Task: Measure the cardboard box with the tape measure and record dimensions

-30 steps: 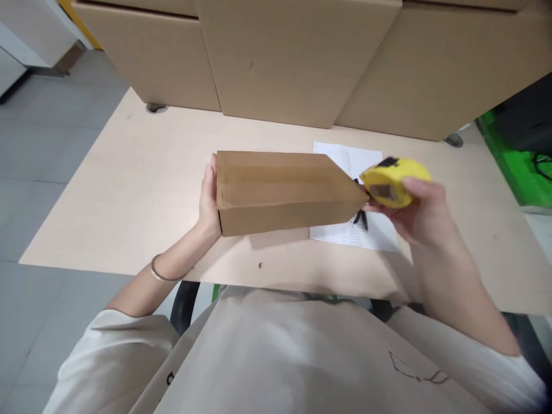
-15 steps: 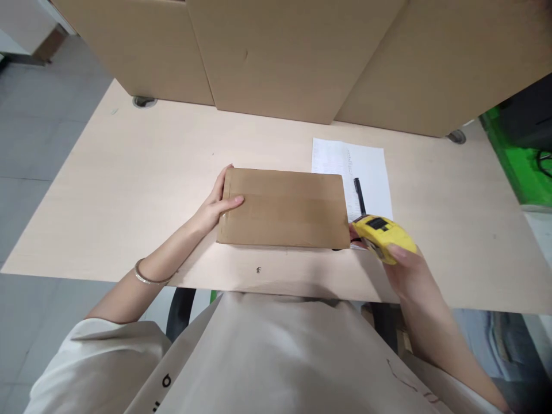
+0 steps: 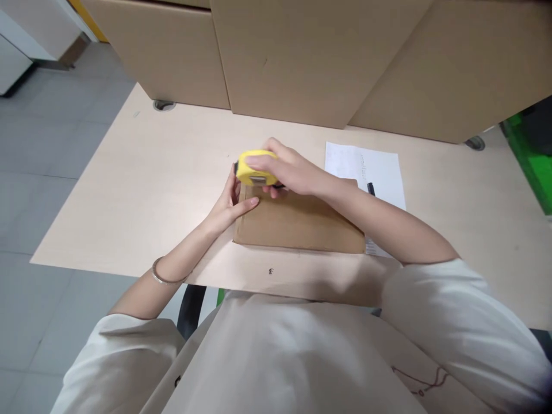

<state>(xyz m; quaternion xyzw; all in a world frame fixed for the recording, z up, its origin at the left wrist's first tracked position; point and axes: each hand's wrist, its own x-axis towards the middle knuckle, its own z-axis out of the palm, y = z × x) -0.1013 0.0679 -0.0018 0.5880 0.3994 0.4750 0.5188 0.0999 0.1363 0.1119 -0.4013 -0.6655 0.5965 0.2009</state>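
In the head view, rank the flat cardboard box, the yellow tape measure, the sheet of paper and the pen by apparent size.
1. flat cardboard box, partly under the right arm
2. sheet of paper, partly hidden by the box, so unsure against it
3. yellow tape measure
4. pen

Flat brown cardboard box (image 3: 297, 221) — lies flat near the desk's near edge, long side running left-right, taped seam on top. Yellow tape measure (image 3: 254, 168) — compact rounded case, held just above the box's far-left corner, partly covered by fingers.
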